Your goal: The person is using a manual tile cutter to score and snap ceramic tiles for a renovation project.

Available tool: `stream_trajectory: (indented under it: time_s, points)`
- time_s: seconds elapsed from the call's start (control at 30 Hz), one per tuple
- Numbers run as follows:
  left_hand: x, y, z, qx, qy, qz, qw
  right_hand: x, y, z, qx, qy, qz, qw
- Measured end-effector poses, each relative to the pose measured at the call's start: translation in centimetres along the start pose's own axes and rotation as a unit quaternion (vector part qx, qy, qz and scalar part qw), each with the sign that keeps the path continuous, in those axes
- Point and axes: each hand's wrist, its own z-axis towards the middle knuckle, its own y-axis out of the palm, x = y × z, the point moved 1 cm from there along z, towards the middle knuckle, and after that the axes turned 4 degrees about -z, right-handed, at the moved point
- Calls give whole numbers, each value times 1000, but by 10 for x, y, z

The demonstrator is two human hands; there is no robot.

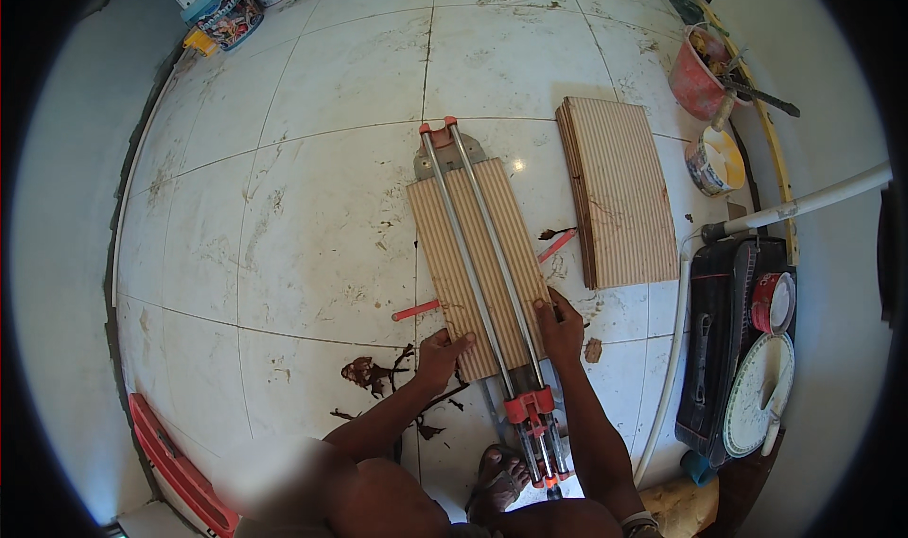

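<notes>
A tile cutter point(530, 404) with two chrome rails and red end fittings lies on the floor in front of me. Under its rails rests a beige ribbed tile point(452, 273), slightly tilted toward the upper left. My left hand point(443, 360) grips the tile's near left edge, thumb on top. On the opposite edge, my right hand point(561, 326) holds the tile in the same way, its fingers partly hidden. Red support arms point(416, 310) stick out on both sides of the cutter. To the right lies a stack of similar ribbed tiles point(624, 193).
Along the right wall stand a pink bucket point(698, 75) of tools, a small white tub point(716, 162), a black case point(711, 339) and a white pipe point(804, 202). A red plastic case point(180, 462) lies lower left. Paint buckets point(224, 13) stand far left. Brown scraps point(364, 375) litter the floor.
</notes>
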Motion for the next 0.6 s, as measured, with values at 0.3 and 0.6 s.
stream_trajectory:
  time_s: [0.3, 0.6]
  points:
    - [2, 1, -1, -8, 1, -4, 1000, 2, 0, 1, 9, -5, -22, 1000]
    - [1, 1, 0, -3, -12, -7, 1000, 9, 4, 3, 5, 5, 10, 1000]
